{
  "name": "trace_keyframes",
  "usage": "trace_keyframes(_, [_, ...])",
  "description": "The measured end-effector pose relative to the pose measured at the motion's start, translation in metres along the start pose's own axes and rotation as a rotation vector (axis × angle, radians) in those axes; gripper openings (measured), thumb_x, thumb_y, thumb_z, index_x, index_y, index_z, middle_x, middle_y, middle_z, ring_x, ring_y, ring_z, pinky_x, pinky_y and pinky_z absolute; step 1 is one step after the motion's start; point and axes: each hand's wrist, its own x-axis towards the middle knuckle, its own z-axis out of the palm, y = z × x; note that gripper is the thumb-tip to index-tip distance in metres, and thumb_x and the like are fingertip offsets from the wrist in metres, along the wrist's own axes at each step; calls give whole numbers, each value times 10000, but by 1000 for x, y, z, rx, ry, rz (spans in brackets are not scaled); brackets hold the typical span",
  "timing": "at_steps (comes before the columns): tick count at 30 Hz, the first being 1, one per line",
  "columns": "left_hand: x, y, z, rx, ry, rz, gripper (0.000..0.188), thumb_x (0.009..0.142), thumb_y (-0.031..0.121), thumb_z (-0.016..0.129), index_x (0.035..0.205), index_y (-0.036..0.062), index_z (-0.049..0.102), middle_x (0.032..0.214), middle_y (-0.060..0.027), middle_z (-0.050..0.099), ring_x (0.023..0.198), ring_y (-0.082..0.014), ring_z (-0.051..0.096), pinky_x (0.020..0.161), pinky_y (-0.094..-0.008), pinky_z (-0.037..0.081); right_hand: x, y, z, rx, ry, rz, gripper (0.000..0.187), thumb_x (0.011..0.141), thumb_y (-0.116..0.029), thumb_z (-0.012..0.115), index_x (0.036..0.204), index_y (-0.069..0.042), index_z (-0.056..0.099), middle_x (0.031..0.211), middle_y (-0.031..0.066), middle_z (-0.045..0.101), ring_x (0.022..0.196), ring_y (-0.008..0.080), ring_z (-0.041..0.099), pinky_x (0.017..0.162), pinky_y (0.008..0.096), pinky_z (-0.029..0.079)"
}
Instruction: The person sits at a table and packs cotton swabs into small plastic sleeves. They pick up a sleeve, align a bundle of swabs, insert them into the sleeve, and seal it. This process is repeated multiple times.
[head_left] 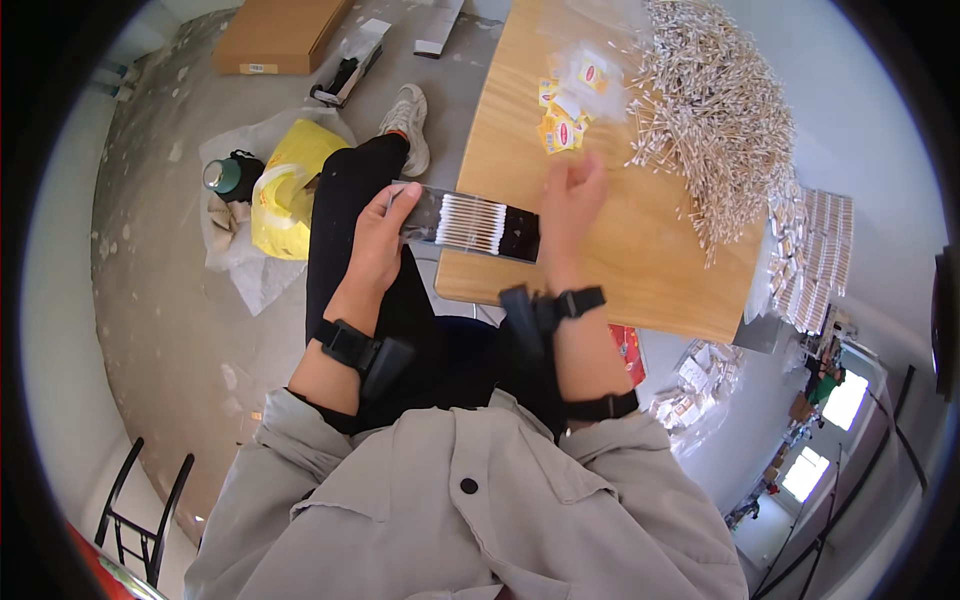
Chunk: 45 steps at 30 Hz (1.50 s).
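Note:
My left hand (375,237) grips the left end of a flat, shiny pack with a row of cotton swabs (470,223) lying side by side in it. Its thumb presses on top, and the pack's right end looks dark. Above the tabletop, just right of the pack, is my right hand (574,200), its fingers bent and smeared by motion. Whether it holds anything cannot be made out. Yellow-and-white printed cards (563,132) lie on the table beyond that hand, beside clear plastic bags (592,85).
A big heap of loose cotton swabs (710,110) covers the far right of the wooden table (640,290). Packed swabs (815,255) are stacked beside it. On the floor at left stand a yellow bag (285,215) and a green-lidded bottle (222,177); a cardboard box (275,35) lies farther off.

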Motion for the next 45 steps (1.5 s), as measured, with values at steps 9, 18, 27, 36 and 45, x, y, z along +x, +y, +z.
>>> trace_keyframes(9, [0,2,2,-8,-22,-16,199,961,224,641,1034,38,649,893,7,652,810,-61,604,764,-219,472,73,7,-1,-409,-72,-91,481,708,-319,824,1054,-31,653,946,113,624,878,242,606,778,370,495])
trace_keyframes(18, [1,-1,4,20,-64,9,212,943,207,666,1040,19,647,904,-2,656,820,-62,601,771,-224,464,83,26,-18,-195,-93,-104,213,793,-202,771,900,-32,699,818,80,685,766,184,658,681,331,507])
trace_keyframes(27, [-3,-1,2,205,-27,-2,227,873,174,748,1004,4,673,915,-25,691,824,-88,632,779,-243,485,-37,-39,-53,284,-380,519,175,927,-158,654,1045,-31,628,893,42,675,750,86,634,634,215,476])
trace_keyframes(36, [-2,-2,-1,170,-71,8,217,859,139,757,1021,18,677,943,-34,709,843,-99,648,798,-257,494,-79,-27,-37,207,-231,319,154,888,-66,686,993,20,614,843,91,675,657,106,627,621,225,509])
trace_keyframes(45, [-2,-2,0,173,-83,19,201,862,133,753,1013,24,676,932,-26,705,831,-92,644,785,-255,495,-86,-27,-38,180,-364,304,159,869,-60,703,966,22,607,833,88,669,647,99,614,605,224,504])
